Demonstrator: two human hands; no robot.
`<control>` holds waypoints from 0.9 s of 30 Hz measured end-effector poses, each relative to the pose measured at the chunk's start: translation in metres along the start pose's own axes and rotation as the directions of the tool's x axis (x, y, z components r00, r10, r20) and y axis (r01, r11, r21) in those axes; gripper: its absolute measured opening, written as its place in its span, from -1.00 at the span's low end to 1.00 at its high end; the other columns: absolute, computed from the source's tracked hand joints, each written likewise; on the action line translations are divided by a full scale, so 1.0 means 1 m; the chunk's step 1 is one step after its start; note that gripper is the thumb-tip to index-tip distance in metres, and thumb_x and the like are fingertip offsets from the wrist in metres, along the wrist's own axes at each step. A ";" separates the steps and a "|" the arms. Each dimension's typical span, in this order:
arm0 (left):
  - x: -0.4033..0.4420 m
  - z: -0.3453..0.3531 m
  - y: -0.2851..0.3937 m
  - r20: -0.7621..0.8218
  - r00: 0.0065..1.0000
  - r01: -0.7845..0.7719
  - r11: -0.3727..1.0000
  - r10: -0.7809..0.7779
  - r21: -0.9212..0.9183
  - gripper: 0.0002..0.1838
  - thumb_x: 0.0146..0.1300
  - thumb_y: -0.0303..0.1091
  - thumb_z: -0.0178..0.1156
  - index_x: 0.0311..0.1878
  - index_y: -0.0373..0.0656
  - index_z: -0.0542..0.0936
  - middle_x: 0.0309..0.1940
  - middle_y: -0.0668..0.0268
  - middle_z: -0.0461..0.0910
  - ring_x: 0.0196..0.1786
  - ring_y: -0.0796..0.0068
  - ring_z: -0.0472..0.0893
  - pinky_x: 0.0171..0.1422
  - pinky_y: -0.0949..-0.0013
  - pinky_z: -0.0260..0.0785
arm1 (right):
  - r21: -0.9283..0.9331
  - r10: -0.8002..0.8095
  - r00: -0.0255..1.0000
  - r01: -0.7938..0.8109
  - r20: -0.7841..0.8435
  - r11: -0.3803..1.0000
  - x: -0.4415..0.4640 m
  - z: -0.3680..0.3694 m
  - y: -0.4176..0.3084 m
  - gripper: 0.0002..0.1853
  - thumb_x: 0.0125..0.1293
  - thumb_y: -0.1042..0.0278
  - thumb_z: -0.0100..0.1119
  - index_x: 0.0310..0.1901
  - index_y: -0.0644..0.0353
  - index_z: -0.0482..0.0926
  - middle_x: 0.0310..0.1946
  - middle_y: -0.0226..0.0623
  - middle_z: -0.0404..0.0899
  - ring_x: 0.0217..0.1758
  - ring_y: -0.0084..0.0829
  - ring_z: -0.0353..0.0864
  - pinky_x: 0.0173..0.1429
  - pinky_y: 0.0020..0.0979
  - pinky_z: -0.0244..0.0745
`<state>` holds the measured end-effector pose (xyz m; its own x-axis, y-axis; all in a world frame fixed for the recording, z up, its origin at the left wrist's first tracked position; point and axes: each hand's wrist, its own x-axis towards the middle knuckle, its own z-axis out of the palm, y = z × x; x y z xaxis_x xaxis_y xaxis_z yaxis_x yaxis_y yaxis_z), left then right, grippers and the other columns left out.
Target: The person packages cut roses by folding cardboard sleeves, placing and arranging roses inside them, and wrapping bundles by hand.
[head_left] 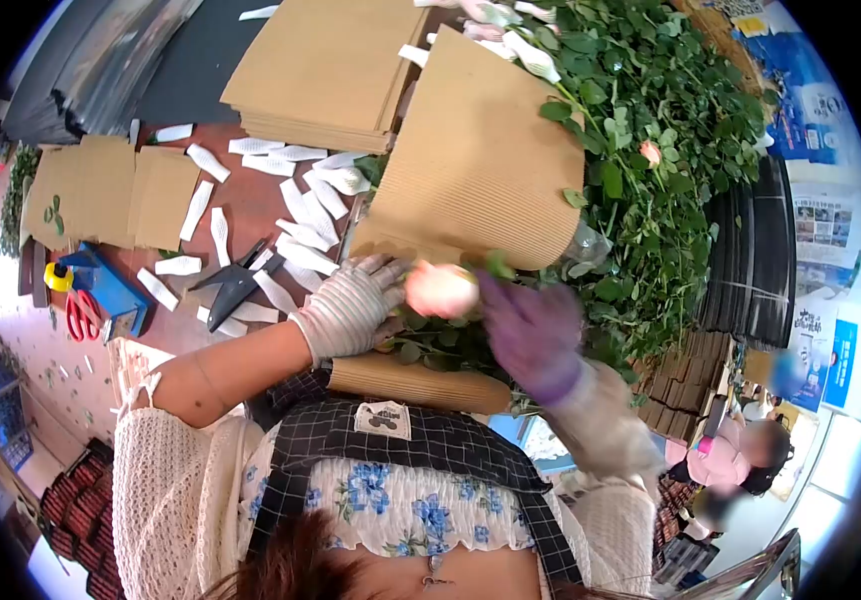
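My left hand, in a whitish ribbed glove, lies with its fingers stretched out at the near edge of a corrugated cardboard sheet. Right beside those fingers is a pale pink rose, blurred by motion. My right hand wears a purple glove, also blurred, and its fingers are closed at the rose just behind the bloom; the stem is mostly hidden. Below both hands, a curled piece of corrugated cardboard rests against my checked apron, with green leaves between it and the sheet.
Leafy rose stems pile up on the right. White mesh sleeves lie scattered around a black tool on the left. Farther back sits a cardboard stack. Red-handled scissors hang by a blue box. Another person is at right.
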<state>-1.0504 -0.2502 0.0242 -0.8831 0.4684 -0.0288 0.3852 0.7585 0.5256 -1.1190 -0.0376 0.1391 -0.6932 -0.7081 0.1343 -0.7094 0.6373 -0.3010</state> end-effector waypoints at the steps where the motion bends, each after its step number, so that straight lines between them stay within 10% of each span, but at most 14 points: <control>1: 0.000 -0.002 0.000 0.044 0.999 0.033 0.999 -0.032 -0.016 -0.46 0.11 -0.02 0.24 0.07 -0.20 0.56 0.20 0.05 0.42 0.26 -0.01 0.36 0.33 0.00 0.22 | -0.151 -0.075 0.997 0.071 -0.020 0.986 0.003 0.026 0.007 -0.69 0.39 0.15 -0.07 0.04 -0.09 0.61 -0.41 -0.39 0.61 -0.40 -0.35 0.63 -0.31 -0.36 0.52; 3: -0.002 -0.007 0.002 0.039 0.998 0.047 0.999 -0.046 -0.024 -0.47 0.13 -0.02 0.22 0.04 -0.23 0.57 0.19 0.08 0.44 0.28 0.03 0.36 0.32 0.02 0.23 | -0.440 -0.233 0.972 0.191 -0.043 0.878 0.008 0.071 0.018 -0.58 0.18 0.37 0.08 0.12 0.03 0.55 -0.39 -0.47 0.46 -0.38 -0.42 0.52 -0.25 -0.34 0.47; 8: -0.005 0.002 0.000 -0.045 0.998 0.049 0.999 -0.050 -0.023 -0.49 0.20 -0.06 0.15 0.14 -0.15 0.52 0.27 0.13 0.37 0.33 0.11 0.31 0.32 0.02 0.23 | -0.287 -0.117 0.993 0.112 0.000 0.951 0.011 0.126 0.035 -0.43 -0.05 0.39 0.24 0.12 -0.08 0.55 -0.30 -0.27 0.48 -0.21 -0.16 0.53 -0.12 -0.18 0.47; 14: -0.004 -0.002 -0.002 -0.054 0.998 0.027 0.999 -0.029 -0.042 -0.50 0.16 -0.07 0.17 0.11 -0.13 0.54 0.27 0.13 0.37 0.36 0.13 0.28 0.37 0.01 0.19 | -0.250 -0.040 0.953 0.119 0.301 0.961 0.014 0.110 0.037 -0.50 0.08 0.35 0.17 0.14 0.03 0.50 -0.17 -0.25 0.49 -0.11 -0.12 0.53 -0.11 -0.11 0.49; 27: -0.007 0.004 -0.023 -0.152 0.988 -0.045 0.987 0.021 -0.157 -0.57 0.09 -0.05 0.25 -0.02 -0.08 0.58 0.21 0.17 0.40 0.41 0.14 0.22 0.44 0.02 0.06 | -0.144 -0.177 0.941 0.225 0.288 0.964 0.019 0.095 0.016 -0.52 0.08 0.45 0.17 0.12 0.11 0.52 0.25 -0.32 0.40 -0.13 -0.22 0.59 -0.01 -0.17 0.49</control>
<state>-1.0524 -0.2693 0.0089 -0.9053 0.4100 0.1113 0.3775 0.6561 0.6534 -1.1316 -0.0701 0.0469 -0.4904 -0.8667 -0.0918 -0.8580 0.4986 -0.1238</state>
